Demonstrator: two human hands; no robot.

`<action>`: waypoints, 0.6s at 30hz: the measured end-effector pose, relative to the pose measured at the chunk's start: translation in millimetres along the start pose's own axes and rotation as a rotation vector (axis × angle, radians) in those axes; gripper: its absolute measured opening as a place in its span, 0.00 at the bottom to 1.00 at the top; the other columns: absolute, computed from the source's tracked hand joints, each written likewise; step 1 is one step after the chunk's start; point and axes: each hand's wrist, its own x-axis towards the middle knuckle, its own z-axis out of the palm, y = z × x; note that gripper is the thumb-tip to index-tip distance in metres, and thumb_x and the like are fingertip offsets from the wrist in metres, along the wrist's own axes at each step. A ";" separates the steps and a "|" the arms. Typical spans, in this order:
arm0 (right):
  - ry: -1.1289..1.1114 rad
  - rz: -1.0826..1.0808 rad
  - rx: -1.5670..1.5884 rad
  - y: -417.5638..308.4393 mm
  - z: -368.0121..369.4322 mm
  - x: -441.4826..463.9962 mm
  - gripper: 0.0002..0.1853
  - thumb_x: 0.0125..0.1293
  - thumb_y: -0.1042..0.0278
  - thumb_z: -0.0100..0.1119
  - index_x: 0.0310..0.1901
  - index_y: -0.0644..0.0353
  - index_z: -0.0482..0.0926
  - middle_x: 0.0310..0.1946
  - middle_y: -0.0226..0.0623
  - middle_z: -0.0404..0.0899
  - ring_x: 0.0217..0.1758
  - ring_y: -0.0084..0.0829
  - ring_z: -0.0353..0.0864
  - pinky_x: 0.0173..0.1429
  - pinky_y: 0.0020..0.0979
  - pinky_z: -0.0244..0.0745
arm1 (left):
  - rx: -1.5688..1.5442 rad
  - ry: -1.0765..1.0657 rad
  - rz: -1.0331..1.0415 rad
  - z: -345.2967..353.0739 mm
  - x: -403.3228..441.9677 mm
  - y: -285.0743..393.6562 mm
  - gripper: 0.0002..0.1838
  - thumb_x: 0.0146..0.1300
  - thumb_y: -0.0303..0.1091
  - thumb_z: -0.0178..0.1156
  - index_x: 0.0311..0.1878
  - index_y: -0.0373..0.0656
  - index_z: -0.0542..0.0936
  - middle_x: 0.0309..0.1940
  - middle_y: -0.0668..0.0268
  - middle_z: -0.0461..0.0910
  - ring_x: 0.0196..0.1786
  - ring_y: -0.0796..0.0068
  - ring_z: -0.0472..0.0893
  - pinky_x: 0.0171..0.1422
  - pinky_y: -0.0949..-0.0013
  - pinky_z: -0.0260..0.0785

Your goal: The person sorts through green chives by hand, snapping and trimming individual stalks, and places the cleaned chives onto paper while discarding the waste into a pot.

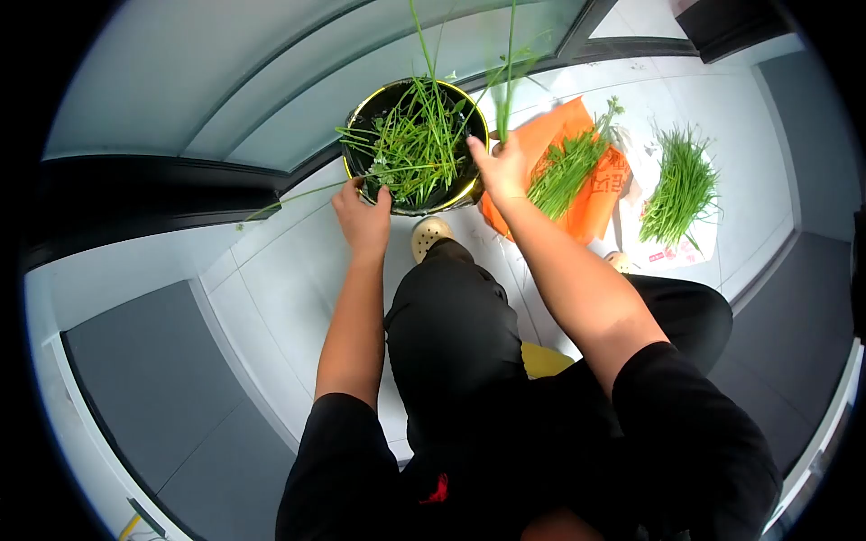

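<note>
A black bucket point(478, 120) with a yellow rim holds loose green stalks and leaves point(419, 144). At its near left rim is my left hand point(363, 216), fingers bent together at the edge, where a long thin stalk crosses; what they grip is too small to make out. My right hand point(502, 167) is closed round the lower ends of a small upright bunch of green stalks point(507, 99), just right of the bucket. Beside it, a leafy green bunch point(568, 171) lies on an orange bag point(609, 185). Farther right, another green bunch point(678, 187) lies on a white bag point(699, 248).
White floor tiles point(289, 270) surround the bucket. A grey panelled door point(225, 81) with a black frame stands behind it. My light clog point(424, 236) is close below the bucket. Something yellow point(544, 361) shows beneath my legs. Dark grey slabs point(171, 388) lie at the left.
</note>
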 end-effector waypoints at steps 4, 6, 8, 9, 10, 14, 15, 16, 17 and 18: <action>0.046 -0.200 -0.226 4.2 12.6 1.8 0.21 0.50 0.58 0.63 0.40 0.65 0.71 0.31 0.49 0.76 0.38 0.49 0.76 0.43 0.41 0.70 | 0.242 0.004 0.028 -3.4 8.2 6.9 0.13 0.50 0.37 0.61 0.37 0.40 0.77 0.37 0.58 0.70 0.44 0.59 0.71 0.48 0.62 0.65; -0.010 -0.256 -0.364 6.3 8.1 6.2 0.16 0.53 0.63 0.59 0.38 0.66 0.72 0.34 0.52 0.75 0.40 0.50 0.74 0.45 0.42 0.70 | 0.249 0.026 0.048 -0.9 8.4 5.7 0.11 0.51 0.36 0.59 0.35 0.39 0.78 0.37 0.59 0.70 0.44 0.59 0.71 0.48 0.62 0.65; -0.043 -0.243 -0.381 3.7 5.6 8.9 0.13 0.55 0.65 0.57 0.37 0.66 0.72 0.34 0.53 0.74 0.40 0.50 0.74 0.45 0.42 0.69 | 0.255 0.046 0.071 2.6 9.1 2.3 0.09 0.52 0.34 0.58 0.33 0.39 0.78 0.37 0.59 0.70 0.44 0.59 0.70 0.48 0.62 0.65; -0.075 -0.229 -0.395 3.3 4.7 10.8 0.11 0.56 0.67 0.55 0.36 0.67 0.72 0.34 0.54 0.74 0.39 0.50 0.74 0.44 0.42 0.69 | 0.188 0.093 0.057 6.4 10.2 -5.2 0.10 0.53 0.34 0.57 0.34 0.38 0.78 0.36 0.58 0.71 0.43 0.61 0.71 0.47 0.63 0.65; -0.075 -0.229 -0.394 8.9 5.7 14.1 0.11 0.56 0.67 0.55 0.36 0.67 0.72 0.34 0.54 0.74 0.39 0.50 0.74 0.44 0.42 0.69 | 0.121 0.140 0.043 9.1 11.6 -12.2 0.10 0.55 0.34 0.57 0.35 0.36 0.77 0.35 0.58 0.72 0.41 0.62 0.72 0.45 0.63 0.66; 0.007 -0.204 -0.059 14.5 8.4 26.5 0.10 0.58 0.67 0.54 0.34 0.67 0.72 0.29 0.53 0.75 0.36 0.52 0.74 0.41 0.42 0.68 | -0.418 0.095 -0.267 9.7 16.8 -37.4 0.13 0.57 0.36 0.56 0.37 0.33 0.74 0.30 0.59 0.73 0.36 0.65 0.74 0.40 0.65 0.67; 0.014 -0.187 -0.020 12.7 7.8 26.5 0.10 0.59 0.67 0.53 0.34 0.67 0.71 0.28 0.53 0.75 0.34 0.52 0.74 0.40 0.42 0.68 | -0.469 0.051 -0.265 6.2 14.3 -37.9 0.16 0.58 0.38 0.57 0.38 0.32 0.73 0.28 0.60 0.73 0.33 0.65 0.74 0.39 0.65 0.67; 0.008 -0.163 -0.007 11.2 7.4 25.7 0.11 0.60 0.67 0.53 0.35 0.67 0.70 0.27 0.54 0.75 0.33 0.52 0.74 0.39 0.42 0.69 | -0.520 0.007 -0.261 3.4 11.9 -37.4 0.18 0.58 0.40 0.57 0.39 0.32 0.71 0.26 0.60 0.73 0.30 0.66 0.74 0.37 0.66 0.67; 0.008 -0.162 -0.007 8.8 7.9 25.5 0.11 0.60 0.67 0.53 0.35 0.67 0.70 0.27 0.54 0.75 0.33 0.52 0.74 0.39 0.42 0.69 | -0.519 0.007 -0.261 2.0 6.8 -35.2 0.18 0.58 0.40 0.57 0.39 0.32 0.71 0.26 0.60 0.73 0.30 0.66 0.74 0.37 0.66 0.67; -0.007 -0.127 0.045 11.0 9.3 27.7 0.11 0.60 0.67 0.52 0.36 0.67 0.70 0.28 0.54 0.75 0.34 0.50 0.75 0.40 0.41 0.69 | -0.236 0.015 -0.136 -3.1 -1.2 -20.5 0.19 0.57 0.42 0.58 0.39 0.32 0.70 0.25 0.61 0.73 0.28 0.65 0.74 0.37 0.65 0.67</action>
